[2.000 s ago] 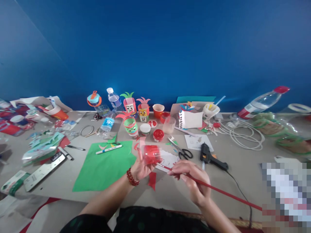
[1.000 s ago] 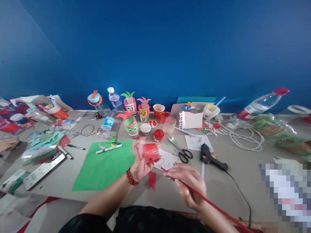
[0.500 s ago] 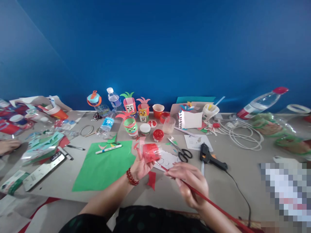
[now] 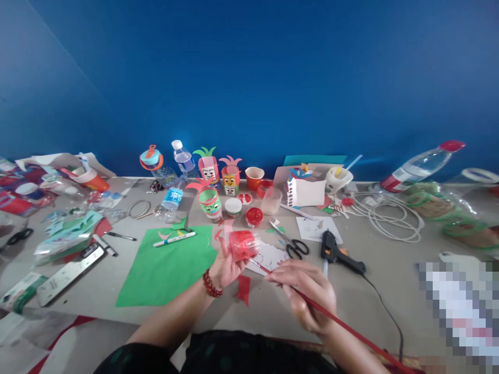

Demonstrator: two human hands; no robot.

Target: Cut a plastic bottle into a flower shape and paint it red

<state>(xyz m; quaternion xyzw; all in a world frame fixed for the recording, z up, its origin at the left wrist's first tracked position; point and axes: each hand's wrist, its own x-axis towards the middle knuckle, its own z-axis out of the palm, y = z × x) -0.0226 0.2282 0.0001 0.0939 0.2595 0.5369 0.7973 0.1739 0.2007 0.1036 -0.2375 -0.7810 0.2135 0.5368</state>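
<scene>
My left hand [image 4: 223, 266], with a beaded bracelet on the wrist, is closed around a clear plastic cup [image 4: 241, 245] partly coated in red paint. Held in my right hand [image 4: 306, 293] is a long red-handled paintbrush [image 4: 337, 319]. Its tip meets or nearly meets the cup's lower right side; which of these I cannot tell. Just beyond the cup stands an open tub of red paint [image 4: 254, 216]. A white sheet with drawn lines [image 4: 273, 255] lies partly under the cup, and a red paper scrap [image 4: 244, 290] rests below it.
Scissors [image 4: 290, 241] and a black glue gun [image 4: 339, 254] with a cord lie to the right. Green paper [image 4: 167, 270] with a marker [image 4: 174, 239] is at left. Decorated cups [image 4: 210, 203], bottles [image 4: 183, 158] and a coiled white cable [image 4: 384, 215] line the back.
The brush tip has shifted slightly right along the cup, my right hand with it. At the far left another person's hand has left the view, and black scissors show there.
</scene>
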